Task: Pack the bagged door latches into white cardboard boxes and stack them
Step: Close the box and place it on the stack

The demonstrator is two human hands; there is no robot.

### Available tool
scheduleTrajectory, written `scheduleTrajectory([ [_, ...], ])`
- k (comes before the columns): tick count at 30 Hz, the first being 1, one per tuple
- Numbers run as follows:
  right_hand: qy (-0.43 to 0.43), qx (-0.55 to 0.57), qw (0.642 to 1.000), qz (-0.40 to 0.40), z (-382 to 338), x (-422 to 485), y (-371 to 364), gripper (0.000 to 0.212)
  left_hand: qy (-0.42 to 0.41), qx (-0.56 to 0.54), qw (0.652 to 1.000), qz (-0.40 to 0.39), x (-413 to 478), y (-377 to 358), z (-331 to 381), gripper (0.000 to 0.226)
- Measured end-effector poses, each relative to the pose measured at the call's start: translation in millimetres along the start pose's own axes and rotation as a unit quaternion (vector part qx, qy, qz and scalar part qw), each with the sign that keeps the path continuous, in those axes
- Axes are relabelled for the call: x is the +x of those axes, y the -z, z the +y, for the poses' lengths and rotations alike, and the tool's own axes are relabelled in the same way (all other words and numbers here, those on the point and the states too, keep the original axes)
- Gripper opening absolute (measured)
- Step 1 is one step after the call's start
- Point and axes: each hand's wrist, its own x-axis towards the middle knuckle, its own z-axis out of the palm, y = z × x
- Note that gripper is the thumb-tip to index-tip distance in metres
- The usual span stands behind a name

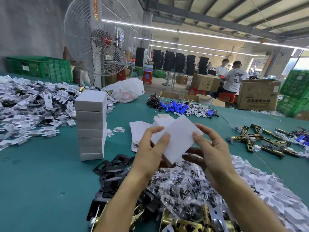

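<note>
Both hands hold one white cardboard box (179, 136) above the green table, tilted with a flat face toward me. My left hand (153, 148) grips its left edge, thumb on top. My right hand (209, 148) pinches its right edge, fingers curled under. A stack of several closed white boxes (91, 124) stands to the left. Flat unfolded box blanks (142, 131) lie just behind the held box. Below my wrists is a heap of clear bags with dark parts (184, 185). Brass latches (260, 141) lie at the right, and more (180, 223) at the bottom edge.
Black metal plates (112, 166) lie left of my left forearm. White cardboard inserts are heaped at far left (30, 104) and at right (267, 186). Blue batteries (175, 107), a white plastic bag (127, 89), a large fan (100, 37) and two seated people (234, 76) are beyond.
</note>
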Motion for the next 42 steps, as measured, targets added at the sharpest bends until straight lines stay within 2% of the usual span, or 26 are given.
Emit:
scheduleTrajectory([
  [3,-0.028,0.016,0.999,-0.009,3.5,-1.7,-15.8,0.021,-0.024,-0.028,0.994,0.106,2.2,-2.6,3.0,0.015],
  [5,-0.042,0.017,0.999,-0.027,8.5,-5.6,-26.9,0.024,-0.048,-0.022,0.979,0.195,4.4,-1.2,3.7,0.027],
  [8,-0.044,0.017,0.999,-0.019,14.5,-10.4,-40.5,0.022,-0.052,-0.033,0.965,0.257,4.2,-1.5,3.9,0.031],
  [11,-0.032,-0.001,0.999,-0.002,9.7,-6.0,-46.8,0.016,-0.046,-0.023,0.965,0.256,1.2,-5.9,4.7,0.025],
  [13,-0.025,-0.007,1.000,0.010,1.5,-0.8,-47.0,0.011,-0.047,0.007,0.971,0.235,-0.5,-7.4,10.0,0.032],
  [18,-0.039,0.021,0.999,0.032,-18.0,10.6,-45.8,0.009,-0.014,-0.040,0.997,0.060,-10.5,-14.2,25.3,0.042],
  [19,-0.046,0.020,0.998,0.031,-19.2,12.2,-46.0,0.011,-0.024,-0.031,0.998,0.052,-12.9,-17.1,25.0,0.040],
  [21,-0.068,0.001,0.998,0.010,-18.5,14.0,-46.9,0.015,-0.068,-0.011,0.993,0.096,-13.3,-17.3,20.8,0.032],
  [27,-0.143,-0.101,0.981,-0.088,-3.8,7.1,-41.1,0.032,-0.149,0.016,0.945,0.290,14.0,13.3,37.6,0.030],
  [30,-0.160,-0.131,0.971,-0.115,1.9,-1.2,-27.6,0.025,-0.188,0.029,0.912,0.362,36.3,34.7,64.8,0.042],
  [33,-0.175,-0.150,0.965,-0.124,8.0,-7.7,-16.5,0.019,-0.215,0.100,0.882,0.407,56.4,53.4,84.8,0.050],
  [35,-0.180,-0.163,0.962,-0.125,11.3,-10.3,-11.4,0.018,-0.204,0.166,0.865,0.429,69.2,65.6,93.3,0.054],
  [42,-0.180,-0.170,0.959,-0.136,16.1,-15.5,0.6,0.016,-0.079,0.311,0.823,0.468,84.0,97.2,87.7,0.079],
])
